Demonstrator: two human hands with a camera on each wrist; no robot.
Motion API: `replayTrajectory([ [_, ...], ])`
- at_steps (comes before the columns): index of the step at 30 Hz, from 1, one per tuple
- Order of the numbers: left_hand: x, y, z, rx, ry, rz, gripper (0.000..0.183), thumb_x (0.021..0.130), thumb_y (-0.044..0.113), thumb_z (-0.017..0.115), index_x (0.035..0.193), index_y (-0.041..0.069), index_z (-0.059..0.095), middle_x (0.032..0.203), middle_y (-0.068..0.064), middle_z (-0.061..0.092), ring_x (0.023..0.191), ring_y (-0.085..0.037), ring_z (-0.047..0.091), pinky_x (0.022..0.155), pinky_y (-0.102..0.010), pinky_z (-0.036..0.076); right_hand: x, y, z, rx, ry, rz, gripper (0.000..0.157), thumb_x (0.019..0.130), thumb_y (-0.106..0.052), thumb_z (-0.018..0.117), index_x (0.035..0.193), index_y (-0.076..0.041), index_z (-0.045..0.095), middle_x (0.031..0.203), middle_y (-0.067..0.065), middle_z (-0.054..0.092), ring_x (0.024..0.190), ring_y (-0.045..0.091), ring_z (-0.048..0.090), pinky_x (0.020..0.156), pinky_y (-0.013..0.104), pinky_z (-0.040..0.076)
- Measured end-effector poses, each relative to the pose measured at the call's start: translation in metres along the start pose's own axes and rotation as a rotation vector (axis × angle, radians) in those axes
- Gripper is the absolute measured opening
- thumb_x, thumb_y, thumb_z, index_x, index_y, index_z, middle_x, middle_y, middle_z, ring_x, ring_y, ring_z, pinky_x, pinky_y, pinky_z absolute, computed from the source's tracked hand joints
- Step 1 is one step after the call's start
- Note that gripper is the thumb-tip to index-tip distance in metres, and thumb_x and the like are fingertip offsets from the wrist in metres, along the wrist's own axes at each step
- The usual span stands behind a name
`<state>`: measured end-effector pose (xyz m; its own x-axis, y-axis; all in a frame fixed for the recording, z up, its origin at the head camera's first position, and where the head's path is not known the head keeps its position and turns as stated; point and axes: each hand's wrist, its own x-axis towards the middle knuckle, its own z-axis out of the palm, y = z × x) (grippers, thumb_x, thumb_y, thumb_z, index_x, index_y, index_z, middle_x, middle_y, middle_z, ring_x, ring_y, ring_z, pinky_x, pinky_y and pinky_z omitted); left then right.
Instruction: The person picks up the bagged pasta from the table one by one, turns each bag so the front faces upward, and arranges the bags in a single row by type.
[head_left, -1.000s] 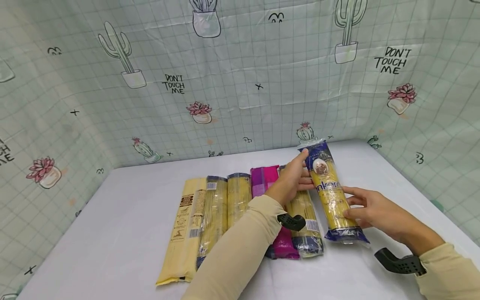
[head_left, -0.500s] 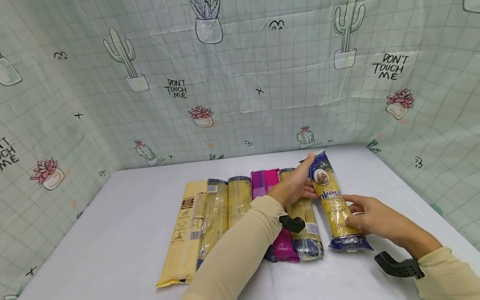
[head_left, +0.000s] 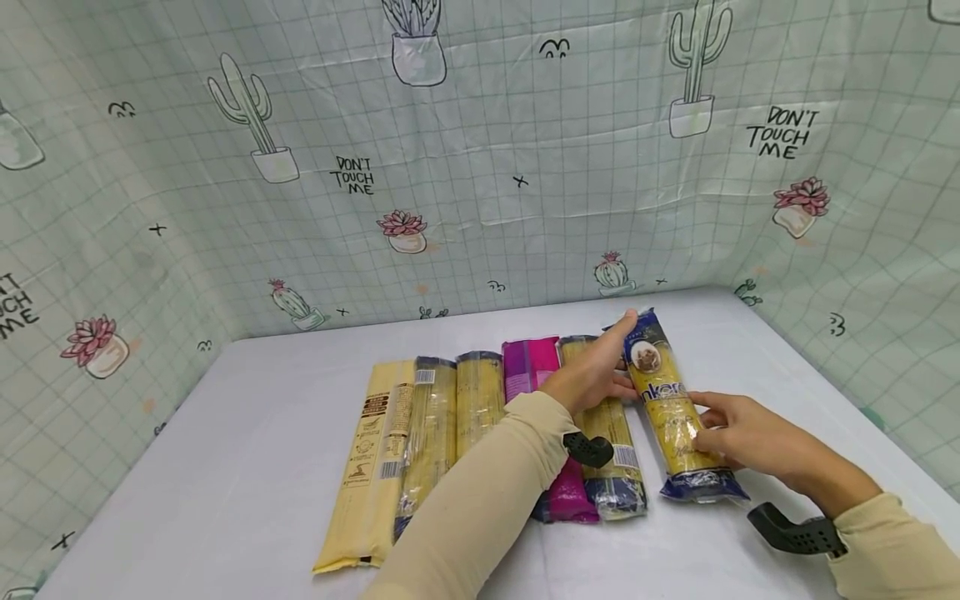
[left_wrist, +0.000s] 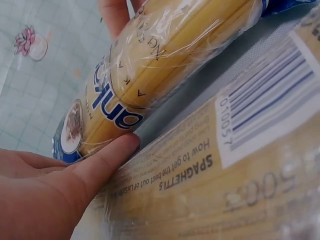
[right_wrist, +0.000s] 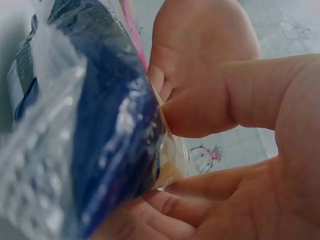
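A blue-and-yellow spaghetti pack (head_left: 675, 425) lies slanted at the right end of a row of packs, its printed front up. My left hand (head_left: 596, 371) holds its far left side, the thumb up by the blue end and the fingers along the edge. On the near right side, my right hand (head_left: 750, 433) grips it with the thumb on the front; the other fingers are partly hidden behind it. The right wrist view shows the crinkled blue end (right_wrist: 110, 115) close up. Just left of it, a spaghetti pack (head_left: 615, 450) lies barcode side up, under my left wrist.
Further left in the row lie a pink pack (head_left: 528, 367), two clear-and-yellow pasta packs (head_left: 480, 387) and a pale yellow pack (head_left: 363, 475). My left sleeve (head_left: 480, 492) crosses over several of them. A cactus-print cloth (head_left: 465, 183) rises behind the white table (head_left: 247, 433).
The held pack has shifted slightly right and nearer to me, lowering toward the table. Both hands stay on it. The other packs keep their places; the head view has tilted a little.
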<state>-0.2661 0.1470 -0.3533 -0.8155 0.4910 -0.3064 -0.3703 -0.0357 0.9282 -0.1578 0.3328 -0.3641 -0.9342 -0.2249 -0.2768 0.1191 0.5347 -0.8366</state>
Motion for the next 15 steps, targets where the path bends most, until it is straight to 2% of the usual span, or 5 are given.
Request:
replayTrajectory([
  [4, -0.0005, -0.0003, -0.0032, 0.028, -0.023, -0.011, 0.092, 0.094, 0.071, 0.048, 0.16, 0.012, 0.023, 0.151, -0.032, 0.032, 0.117, -0.054, 0.053, 0.095, -0.056, 0.051, 0.0, -0.0006, 0.0007, -0.017, 0.016, 0.004, 0.082, 0.089, -0.006, 0.059, 0.15, 0.02, 0.011, 0.122, 0.027, 0.058, 0.097, 0.026, 0.061, 0.075, 0.037, 0.056],
  [11, -0.0019, -0.0006, -0.0046, 0.054, -0.043, -0.013, 0.091, 0.095, 0.068, 0.05, 0.161, 0.013, 0.021, 0.155, -0.03, 0.029, 0.12, -0.055, 0.051, 0.092, -0.054, 0.053, 0.0008, -0.0006, 0.0023, -0.064, 0.032, -0.002, 0.081, 0.086, -0.005, 0.059, 0.149, 0.021, 0.015, 0.11, 0.02, 0.06, 0.09, 0.024, 0.059, 0.07, 0.034, 0.054],
  [15, -0.0027, 0.0004, -0.003, 0.059, -0.033, -0.027, 0.093, 0.094, 0.068, 0.052, 0.159, 0.009, 0.024, 0.155, -0.029, 0.029, 0.123, -0.055, 0.049, 0.092, -0.054, 0.053, 0.0012, -0.0016, 0.0017, -0.132, 0.057, 0.013, 0.077, 0.087, -0.007, 0.059, 0.148, 0.02, 0.02, 0.113, 0.024, 0.052, 0.092, 0.027, 0.056, 0.07, 0.035, 0.051],
])
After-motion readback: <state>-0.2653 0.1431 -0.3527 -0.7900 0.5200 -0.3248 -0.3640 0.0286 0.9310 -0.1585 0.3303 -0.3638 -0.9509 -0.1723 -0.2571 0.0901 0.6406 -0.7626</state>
